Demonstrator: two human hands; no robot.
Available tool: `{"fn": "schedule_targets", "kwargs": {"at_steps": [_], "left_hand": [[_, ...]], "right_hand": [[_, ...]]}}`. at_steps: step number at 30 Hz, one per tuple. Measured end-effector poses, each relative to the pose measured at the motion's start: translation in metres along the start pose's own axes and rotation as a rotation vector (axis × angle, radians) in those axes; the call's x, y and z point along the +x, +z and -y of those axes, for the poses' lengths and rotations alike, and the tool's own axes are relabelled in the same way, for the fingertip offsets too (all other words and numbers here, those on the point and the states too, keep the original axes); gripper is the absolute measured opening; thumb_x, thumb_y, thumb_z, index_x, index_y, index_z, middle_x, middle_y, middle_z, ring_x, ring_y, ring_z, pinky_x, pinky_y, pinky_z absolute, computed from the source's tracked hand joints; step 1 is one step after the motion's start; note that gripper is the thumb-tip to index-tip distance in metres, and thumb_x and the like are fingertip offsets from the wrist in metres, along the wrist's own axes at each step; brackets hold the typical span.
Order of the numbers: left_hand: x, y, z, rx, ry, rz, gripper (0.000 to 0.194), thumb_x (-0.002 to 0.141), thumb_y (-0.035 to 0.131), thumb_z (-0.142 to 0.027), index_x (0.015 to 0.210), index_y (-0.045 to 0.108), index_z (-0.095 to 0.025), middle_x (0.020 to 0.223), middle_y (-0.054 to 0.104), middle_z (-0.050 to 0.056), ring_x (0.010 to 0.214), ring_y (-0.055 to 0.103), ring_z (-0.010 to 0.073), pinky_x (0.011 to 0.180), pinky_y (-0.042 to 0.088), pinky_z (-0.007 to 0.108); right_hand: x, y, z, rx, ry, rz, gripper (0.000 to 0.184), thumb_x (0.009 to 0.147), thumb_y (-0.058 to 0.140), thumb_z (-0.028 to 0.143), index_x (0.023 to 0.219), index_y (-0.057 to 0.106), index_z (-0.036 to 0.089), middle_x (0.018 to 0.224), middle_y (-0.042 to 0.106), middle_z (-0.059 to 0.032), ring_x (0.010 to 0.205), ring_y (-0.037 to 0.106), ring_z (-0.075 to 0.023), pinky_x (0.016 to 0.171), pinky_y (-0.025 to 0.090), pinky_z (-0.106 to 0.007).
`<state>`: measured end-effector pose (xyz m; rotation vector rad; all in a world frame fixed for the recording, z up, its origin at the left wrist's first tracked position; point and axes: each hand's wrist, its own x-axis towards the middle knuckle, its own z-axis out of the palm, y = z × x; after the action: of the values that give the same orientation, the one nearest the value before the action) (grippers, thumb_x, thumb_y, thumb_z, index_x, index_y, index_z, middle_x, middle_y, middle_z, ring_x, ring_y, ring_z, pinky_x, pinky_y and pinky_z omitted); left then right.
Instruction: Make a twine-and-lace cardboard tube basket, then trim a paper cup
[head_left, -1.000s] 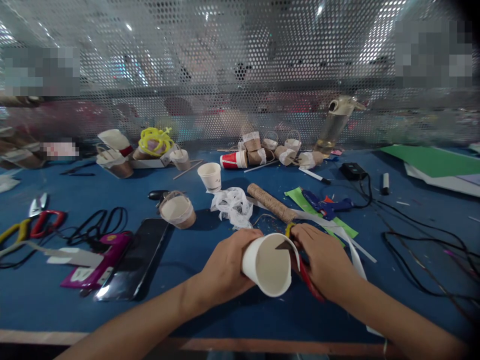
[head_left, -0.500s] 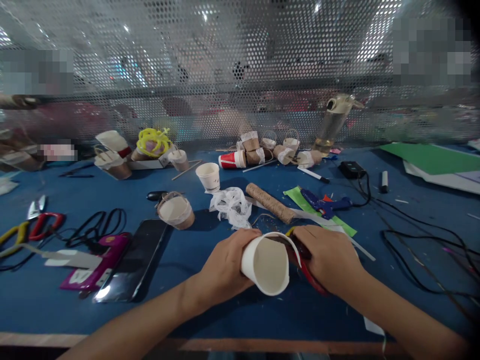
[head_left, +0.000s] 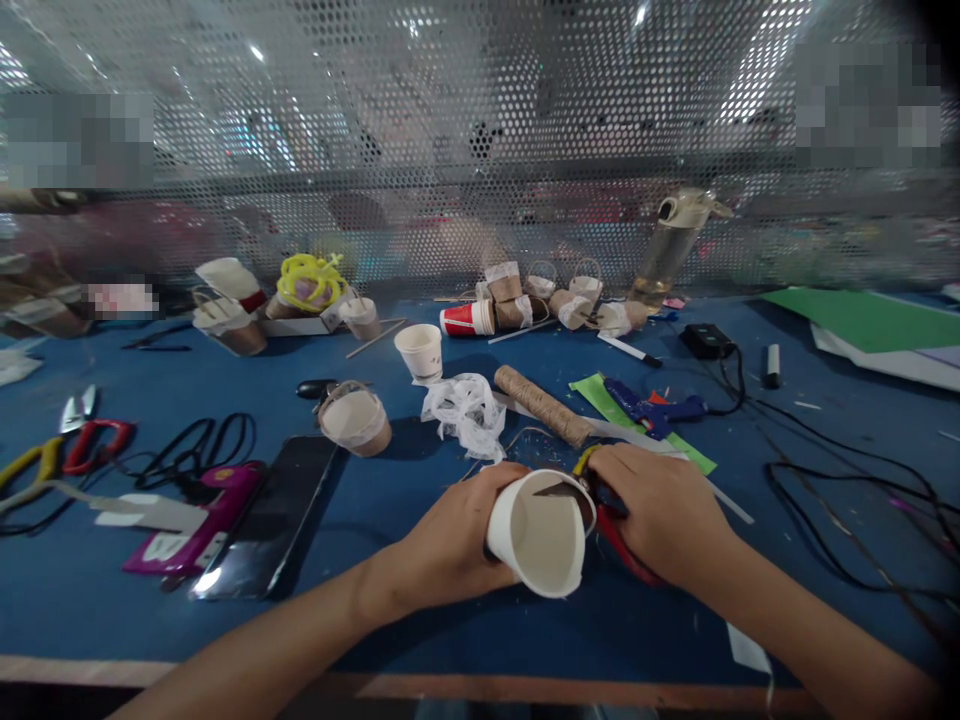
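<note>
Left hand point(head_left: 450, 535): grip closed round white paper cup point(head_left: 547, 550), held above table point(head_left: 420, 640) | Cup: tilted, mouth toward wearer | Right hand point(head_left: 660, 505): grip closed on scissors point(head_left: 628, 552), blade pointing leftward at cup's far rim | Nearer hand: left, touching cup

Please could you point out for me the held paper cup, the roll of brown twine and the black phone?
Held paper cup point(head_left: 547, 540), head view: on its inside surface.
Roll of brown twine point(head_left: 543, 405), head view: middle of its length.
Black phone point(head_left: 273, 518), head view: middle of the screen.
</note>
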<state>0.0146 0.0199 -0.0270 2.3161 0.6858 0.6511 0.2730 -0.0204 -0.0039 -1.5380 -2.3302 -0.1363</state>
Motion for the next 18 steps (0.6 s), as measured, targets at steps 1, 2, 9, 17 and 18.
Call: {"fn": "schedule_targets", "kwargs": {"at_steps": [1, 2, 9, 17, 18], "left_hand": [[0.0, -0.001, 0.0, -0.001, 0.0, 0.008, 0.082, 0.07, 0.082, -0.029, 0.137, 0.036, -0.022, 0.13, 0.059, 0.017, 0.116, 0.064, 0.0346, 0.097, 0.052, 0.047], [0.0, -0.002, -0.001, -0.003, -0.001, 0.013, 0.082, 0.07, 0.082, -0.029, 0.138, 0.036, -0.022, 0.131, 0.059, 0.017, 0.117, 0.063, 0.0349, 0.099, 0.052, 0.047], [0.006, -0.011, -0.013, -0.139, -0.039, 0.084, 0.081, 0.07, 0.082, -0.027, 0.138, 0.04, -0.022, 0.132, 0.058, 0.014, 0.118, 0.063, 0.0316, 0.102, 0.051, 0.042], [0.009, -0.016, -0.015, -0.276, -0.044, 0.15, 0.08, 0.067, 0.08, -0.022, 0.138, 0.043, -0.021, 0.131, 0.058, 0.015, 0.119, 0.061, 0.0331, 0.103, 0.049, 0.045], [0.01, -0.016, -0.015, -0.29, -0.039, 0.165, 0.08, 0.067, 0.08, -0.02, 0.138, 0.044, -0.021, 0.131, 0.058, 0.015, 0.118, 0.061, 0.033, 0.103, 0.049, 0.044]], "right_hand": [[0.0, 0.0, 0.0, 0.005, -0.003, 0.002, 0.014, 0.078, 0.054, 0.013, 0.085, 0.066, 0.018, 0.083, 0.074, -0.0068, 0.075, 0.066, -0.0246, 0.062, 0.035, -0.033], [0.0, 0.0, 0.0, 0.011, -0.001, 0.001, 0.014, 0.078, 0.054, 0.013, 0.084, 0.066, 0.019, 0.082, 0.074, -0.0061, 0.074, 0.067, -0.0244, 0.062, 0.035, -0.033], [0.0, -0.001, -0.001, -0.001, -0.003, 0.012, 0.015, 0.077, 0.056, 0.013, 0.085, 0.067, 0.018, 0.08, 0.073, -0.0051, 0.074, 0.067, -0.0243, 0.062, 0.036, -0.033], [0.001, -0.002, -0.002, -0.001, -0.025, 0.002, 0.017, 0.074, 0.056, 0.012, 0.084, 0.066, 0.019, 0.08, 0.074, -0.0047, 0.074, 0.067, -0.0228, 0.063, 0.038, -0.032], [0.001, -0.002, -0.001, 0.0, -0.028, 0.015, 0.016, 0.075, 0.056, 0.012, 0.084, 0.067, 0.019, 0.079, 0.073, -0.0045, 0.074, 0.067, -0.0229, 0.063, 0.038, -0.032]]}}
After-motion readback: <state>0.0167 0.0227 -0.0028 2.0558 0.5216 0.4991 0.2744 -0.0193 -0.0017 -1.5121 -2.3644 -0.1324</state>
